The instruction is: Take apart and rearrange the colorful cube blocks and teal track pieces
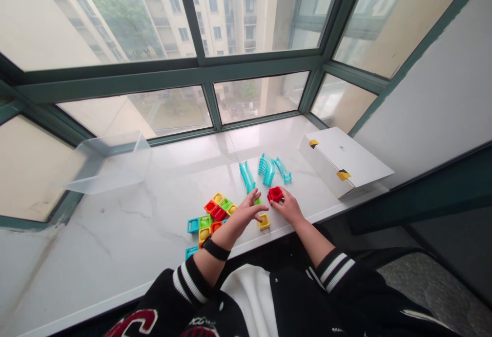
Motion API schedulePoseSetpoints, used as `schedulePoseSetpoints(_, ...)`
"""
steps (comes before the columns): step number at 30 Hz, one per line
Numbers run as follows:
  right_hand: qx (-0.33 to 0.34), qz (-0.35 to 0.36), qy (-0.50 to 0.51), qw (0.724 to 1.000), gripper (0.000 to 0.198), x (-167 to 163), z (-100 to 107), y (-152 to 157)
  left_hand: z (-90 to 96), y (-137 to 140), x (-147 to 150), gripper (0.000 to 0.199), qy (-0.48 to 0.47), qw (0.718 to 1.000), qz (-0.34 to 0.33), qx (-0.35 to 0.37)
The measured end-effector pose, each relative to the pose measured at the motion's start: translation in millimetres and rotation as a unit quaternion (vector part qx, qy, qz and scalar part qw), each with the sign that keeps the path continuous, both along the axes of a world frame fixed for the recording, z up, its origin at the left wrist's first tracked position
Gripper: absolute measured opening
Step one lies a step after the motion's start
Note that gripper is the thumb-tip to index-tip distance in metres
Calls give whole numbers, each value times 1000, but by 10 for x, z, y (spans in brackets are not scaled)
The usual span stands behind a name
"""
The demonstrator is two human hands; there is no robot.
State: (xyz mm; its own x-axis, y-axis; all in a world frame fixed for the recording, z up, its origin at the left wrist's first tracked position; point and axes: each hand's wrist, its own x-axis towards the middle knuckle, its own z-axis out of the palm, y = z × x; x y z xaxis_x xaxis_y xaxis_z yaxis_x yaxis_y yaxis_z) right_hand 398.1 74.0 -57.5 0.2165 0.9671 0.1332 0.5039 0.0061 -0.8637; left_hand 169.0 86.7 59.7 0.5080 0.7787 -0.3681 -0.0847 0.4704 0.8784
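Red block (274,194) located just beyond the yellow block (264,221), in the right hand (288,207), whose fingers grip it. Left hand (246,214) open, fingers spread, beside the yellow block; contact cannot be determined.

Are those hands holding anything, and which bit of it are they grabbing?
The right hand holds a red block by its right side and near edge. The left hand, fingers spread, seems to hold nothing.

A marbled counter (123,234) carries a clear bin (143,158), turquoise tracks (266,170), coloured blocks (219,213) and a white box (351,160).
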Motion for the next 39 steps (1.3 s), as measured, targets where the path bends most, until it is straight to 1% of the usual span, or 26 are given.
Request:
schedulePoseSetpoints(3,-3,-1,2,1000,69,5,3,0,140,0,-528,90,-13,998,61,20)
schedulePoseSetpoints(6,-2,5,4,1000,67,14,33,-3,194,-74,-1134,79,-26,990,137,-1)
schedulePoseSetpoints(8,-1,8,2,1000,67,23,52,-7,188,-176,-1512,70,-29,981,189,-15)
schedulePoseSetpoints(10,-4,8,-1,1000,68,31,60,-11,157,-306,-1828,61,-31,970,239,-28)
schedulePoseSetpoints(12,-7,10,0,1000,68,37,57,-12,112,-442,-2059,56,-32,959,279,-36)
schedulePoseSetpoints(14,-9,10,-2,1000,70,40,47,-12,66,-559,-2201,53,-40,949,309,-44)
schedulePoseSetpoints(16,-13,10,-5,1000,71,41,38,-12,30,-639,-2266,51,-50,941,330,-52)
schedulePoseSetpoints(19,-18,16,1,1000,71,45,33,-12,0,-684,-2271,49,-62,935,345,-60)
schedulePoseSetpoints(27,-18,19,5,1000,71,59,38,-2,-77,-639,-2184,48,-75,935,341,-61)
schedulePoseSetpoints(34,-21,29,2,999,69,60,57,-13,-160,-680,-2136,44,-76,931,347,-82)
schedulePoseSetpoints(39,-18,30,0,999,69,66,53,-13,-172,-699,-2094,43,-74,928,354,-93)
